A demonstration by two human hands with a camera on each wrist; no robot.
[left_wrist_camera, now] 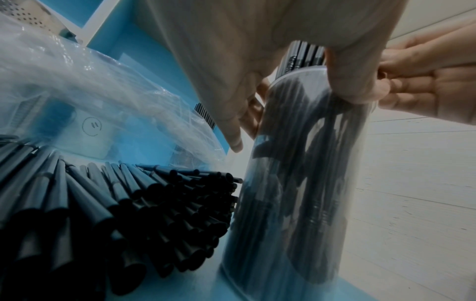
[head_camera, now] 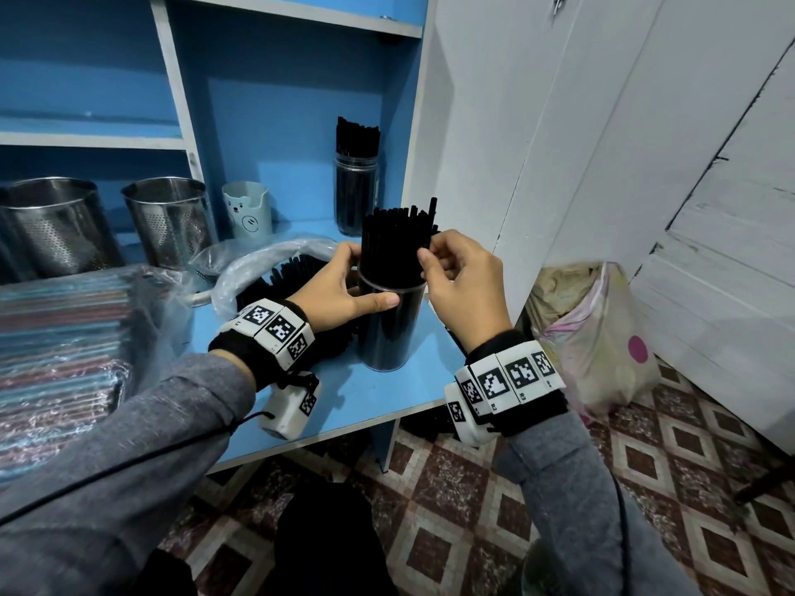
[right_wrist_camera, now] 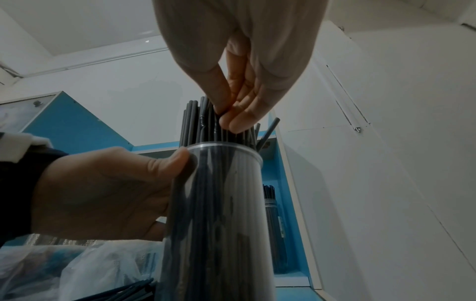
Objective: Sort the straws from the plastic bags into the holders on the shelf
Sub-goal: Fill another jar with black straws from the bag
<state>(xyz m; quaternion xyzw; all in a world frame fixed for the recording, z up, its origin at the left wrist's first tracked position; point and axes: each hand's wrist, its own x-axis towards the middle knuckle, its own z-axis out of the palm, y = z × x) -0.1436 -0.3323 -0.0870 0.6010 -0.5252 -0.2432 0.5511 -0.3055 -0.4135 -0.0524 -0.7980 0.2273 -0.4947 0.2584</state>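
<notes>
While steadying, head view: left hand wraps the clear plastic cylinder holder on the blue shelf; right hand pinches black straws standing inside.
Left wrist view: thumb curled on the rim; loose black straws in the clear plastic bag lie beside; keep the holder upright.
Right wrist view: fingertips pressed together on straw tops; ease them down evenly.
Hidden: holder's base, bag's far end.

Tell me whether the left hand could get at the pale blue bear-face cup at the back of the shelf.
Probably yes: the bear-face cup stands uncovered behind the clear plastic bag, but the left hand grips the clear straw-filled holder and must release it.
</notes>
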